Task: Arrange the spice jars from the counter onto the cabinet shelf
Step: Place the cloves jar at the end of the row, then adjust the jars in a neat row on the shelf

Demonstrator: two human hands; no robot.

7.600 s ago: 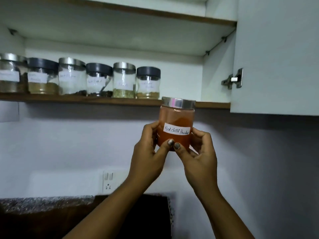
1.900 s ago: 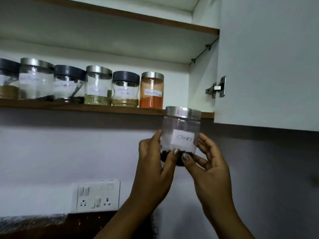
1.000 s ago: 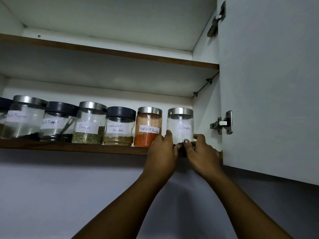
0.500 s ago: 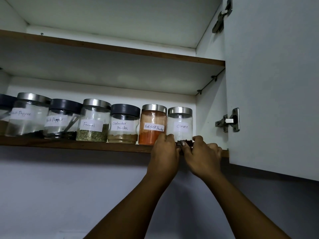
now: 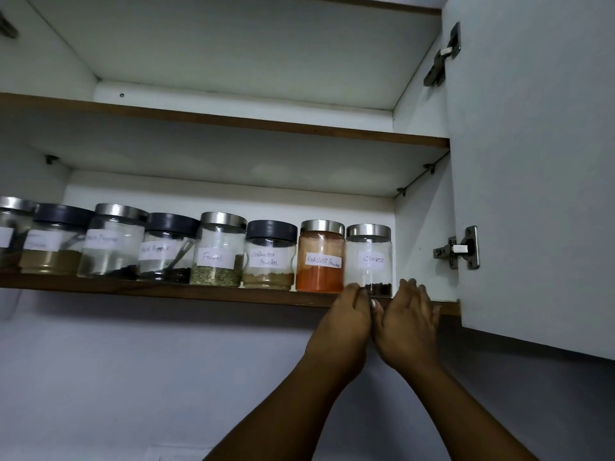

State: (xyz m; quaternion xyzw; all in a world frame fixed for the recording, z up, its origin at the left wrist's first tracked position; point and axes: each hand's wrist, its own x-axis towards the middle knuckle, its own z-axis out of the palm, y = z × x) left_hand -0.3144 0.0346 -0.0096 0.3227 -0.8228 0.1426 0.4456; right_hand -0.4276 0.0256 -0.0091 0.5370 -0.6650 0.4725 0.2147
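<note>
A clear glass jar with a steel lid, labelled cloves (image 5: pixel 369 259), stood at the right end of the brown wooden shelf (image 5: pixel 166 289). Both hands, left (image 5: pixel 346 322) and right (image 5: pixel 411 322), had just released it, fingers loosened. That placement looked complete.

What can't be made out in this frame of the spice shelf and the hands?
- Leftmost jar, head view: cut off by the left edge; label unreadable.
- Second jar and third jar: label writing too blurred to read.
- Cloves jar: base hidden behind left hand and right hand; contact uncertain.
- Counter: out of frame, so remaining jars unknown.
</note>
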